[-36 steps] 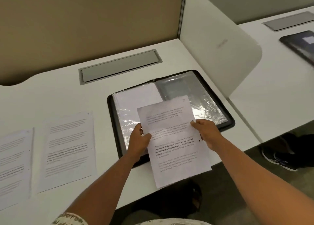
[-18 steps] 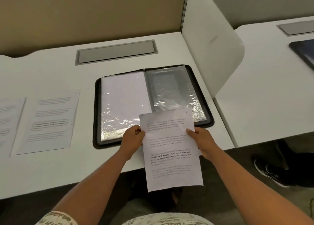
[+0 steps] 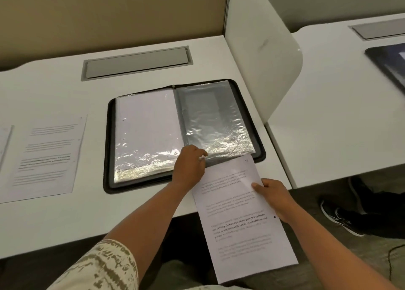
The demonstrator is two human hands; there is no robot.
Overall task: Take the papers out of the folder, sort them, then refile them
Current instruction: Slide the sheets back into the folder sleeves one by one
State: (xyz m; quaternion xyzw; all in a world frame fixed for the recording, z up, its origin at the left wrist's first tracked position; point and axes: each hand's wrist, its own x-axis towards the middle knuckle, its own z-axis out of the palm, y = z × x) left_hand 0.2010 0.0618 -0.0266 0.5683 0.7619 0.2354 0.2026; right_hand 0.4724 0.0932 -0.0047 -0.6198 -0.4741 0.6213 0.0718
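Note:
A black zip folder (image 3: pixel 260 156) lies open on the white desk (image 3: pixel 65 219), showing clear plastic sleeves; the left sleeve holds a white sheet, the right one looks dark. My right hand (image 3: pixel 275 198) grips a printed sheet (image 3: pixel 238 219) by its right edge, held over the desk's front edge. My left hand (image 3: pixel 190 164) is off the sheet and pinches the lower corner of the right-hand sleeve (image 3: pixel 215 123) near the folder's spine. Two more printed sheets (image 3: pixel 48 156) lie flat at the left of the desk.
A grey cable flap (image 3: pixel 135 62) is set into the desk behind the folder. A white divider panel (image 3: pixel 260 44) stands right of the folder. On the neighbouring desk lies another dark folder (image 3: pixel 392 63). A person's black shoe (image 3: pixel 341 217) is on the floor.
My left hand let go of the sheet and moved up to the folder's sleeve corner. My right hand alone now holds the sheet, lowered and shifted right.

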